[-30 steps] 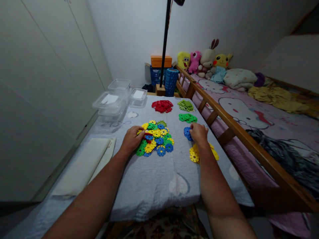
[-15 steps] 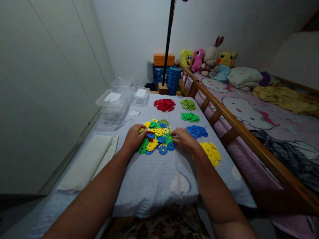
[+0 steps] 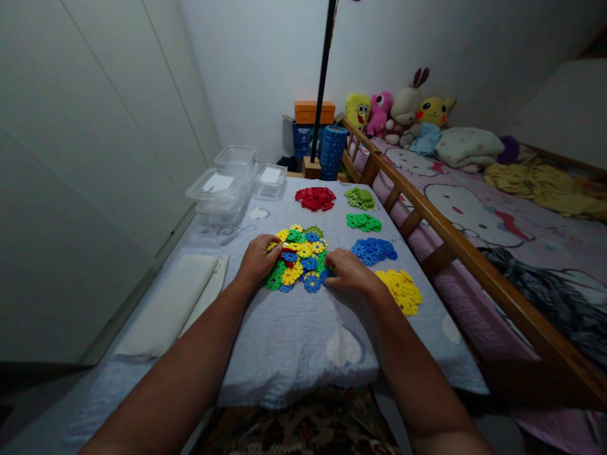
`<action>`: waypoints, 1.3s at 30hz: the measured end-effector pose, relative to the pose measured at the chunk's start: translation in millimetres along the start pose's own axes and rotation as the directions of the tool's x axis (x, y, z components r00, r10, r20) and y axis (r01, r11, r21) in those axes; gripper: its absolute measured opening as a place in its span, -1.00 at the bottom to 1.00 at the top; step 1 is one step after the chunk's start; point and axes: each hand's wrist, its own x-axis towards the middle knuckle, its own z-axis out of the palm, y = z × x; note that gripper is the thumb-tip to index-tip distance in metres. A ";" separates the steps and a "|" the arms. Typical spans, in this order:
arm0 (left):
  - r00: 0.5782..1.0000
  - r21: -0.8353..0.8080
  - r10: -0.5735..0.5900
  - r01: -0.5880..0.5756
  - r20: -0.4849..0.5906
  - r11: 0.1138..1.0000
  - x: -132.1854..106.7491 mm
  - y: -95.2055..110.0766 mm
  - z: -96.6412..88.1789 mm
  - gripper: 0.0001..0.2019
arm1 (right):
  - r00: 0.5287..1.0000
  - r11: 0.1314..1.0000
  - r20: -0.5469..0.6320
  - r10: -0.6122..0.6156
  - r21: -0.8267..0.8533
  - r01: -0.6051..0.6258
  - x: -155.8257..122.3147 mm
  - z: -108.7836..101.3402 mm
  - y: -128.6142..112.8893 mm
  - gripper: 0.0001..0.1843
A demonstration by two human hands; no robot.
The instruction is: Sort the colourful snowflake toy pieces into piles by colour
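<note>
A mixed pile of flower-shaped plastic discs [image 3: 303, 249] in yellow, blue and green lies mid-table, with some red pieces [image 3: 288, 256] at its left side. My left hand [image 3: 258, 258] rests against the pile's left edge, fingers curled and thumb close to the red pieces; its fingertips are partly hidden. At the right edge, my right hand [image 3: 349, 272] has its fingers bent in around the outer discs, beside a blue disc [image 3: 325, 275]. What either hand pinches is too small to make out.
Sorted piles stand beyond and to the right: red [image 3: 315, 198], light green [image 3: 360, 198], green [image 3: 364, 222], blue [image 3: 374, 251] and yellow [image 3: 403, 292]. Clear plastic containers [image 3: 217, 189] are at back left, a folded cloth [image 3: 171, 303] at left. A wooden bed rail [image 3: 446, 237] borders the right.
My right hand has shifted slightly down along the pile's right edge, its fingers now over the blue disc there. My left hand stays at the left edge. The view has moved slightly.
</note>
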 end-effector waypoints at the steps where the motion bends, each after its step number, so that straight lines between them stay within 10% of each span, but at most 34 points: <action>1: 1.000 0.001 0.003 -0.003 0.002 1.000 0.1 -0.4 0.2 -0.63 | 1.000 1.000 -0.009 0.006 -0.006 -0.006 -0.9 2.9 -0.3 -0.70; 14: 1.000 0.018 -0.001 0.001 0.003 1.000 0.4 -4.9 1.8 -0.63 | 0.990 0.908 -0.058 0.130 0.408 -0.095 -4.3 -22.5 33.7 -0.95; 19: 1.000 0.027 0.017 -0.018 0.022 0.999 1.4 -5.4 1.8 -0.62 | 0.779 0.823 -0.390 0.492 0.500 -0.269 -13.4 -39.2 89.8 -0.91; 24: 0.999 0.034 0.034 -0.034 0.015 0.999 1.9 -7.9 3.0 -0.63 | 0.602 0.759 -0.464 0.650 0.432 -0.487 -13.9 -34.1 125.6 -0.93; 39: 0.999 0.025 0.040 -0.040 0.024 0.999 2.5 -10.8 2.8 -0.63 | 0.519 0.687 -0.484 0.704 0.279 -0.671 -15.2 -29.3 128.2 -0.83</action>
